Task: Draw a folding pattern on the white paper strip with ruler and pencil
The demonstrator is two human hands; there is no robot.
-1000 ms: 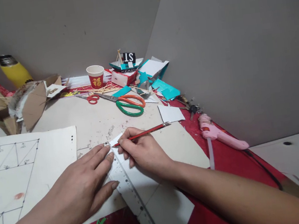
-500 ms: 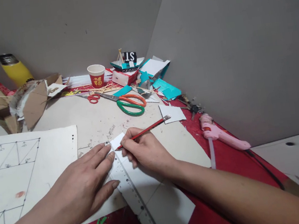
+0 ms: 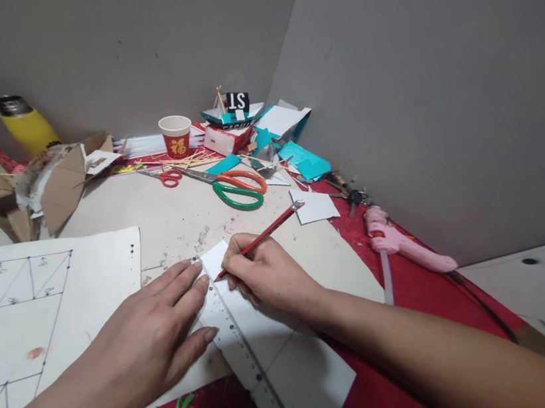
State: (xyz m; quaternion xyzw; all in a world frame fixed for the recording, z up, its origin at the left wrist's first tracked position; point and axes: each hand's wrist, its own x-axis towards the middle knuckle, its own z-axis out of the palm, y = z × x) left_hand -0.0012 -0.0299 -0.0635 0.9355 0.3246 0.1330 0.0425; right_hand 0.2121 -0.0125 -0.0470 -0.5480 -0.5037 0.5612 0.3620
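Observation:
My left hand (image 3: 168,325) lies flat with fingers spread, its fingertips pressing on the upper end of a clear ruler (image 3: 243,345). Under the ruler is a white sheet of card (image 3: 305,373) with a faint line drawn on it. In my right hand (image 3: 265,268) is a red pencil (image 3: 273,227), gripped between thumb and fingers. The pencil's tip touches the card along the ruler's right edge, close to the left fingertips. To the left lies a paper (image 3: 101,273) with a truss-like drawing.
Beyond the hands are large scissors (image 3: 238,192), small red scissors (image 3: 169,177), a paper cup (image 3: 176,136) and a small model boat (image 3: 233,114). Cardboard scraps (image 3: 67,191) and a yellow bottle (image 3: 31,128) stand back left. A pink glue gun (image 3: 403,244) lies right, its cord trailing forward.
The pencil tip has moved slightly down along the ruler's edge, and the pencil is tilted more steeply. My left hand and the ruler have stayed in place.

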